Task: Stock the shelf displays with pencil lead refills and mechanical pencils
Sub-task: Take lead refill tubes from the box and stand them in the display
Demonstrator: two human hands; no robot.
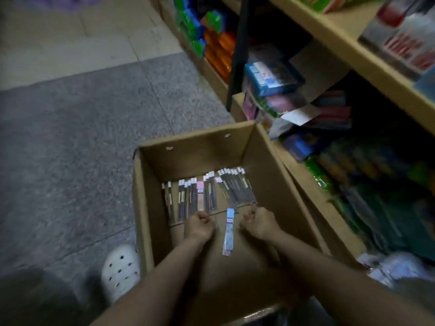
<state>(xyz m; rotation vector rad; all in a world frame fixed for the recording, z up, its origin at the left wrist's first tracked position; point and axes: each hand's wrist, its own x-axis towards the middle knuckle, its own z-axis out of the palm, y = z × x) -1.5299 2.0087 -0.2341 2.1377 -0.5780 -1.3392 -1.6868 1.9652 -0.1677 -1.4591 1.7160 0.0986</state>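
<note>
An open cardboard box stands on the floor below me. Flat on its bottom lie several long, narrow packs of mechanical pencils in a left group and another fanned group to the right. A pale blue pack lies alone nearer to me, between my hands. My left hand reaches into the box with fingers curled at the near ends of the left group. My right hand is curled at the near end of the right group. Whether either hand grips a pack is hidden by the fingers.
Wooden shelves rise on the right, packed with coloured stationery boxes and green and orange packs. A black upright post stands at the shelf front. My white perforated shoe rests on the grey tiled floor left of the box.
</note>
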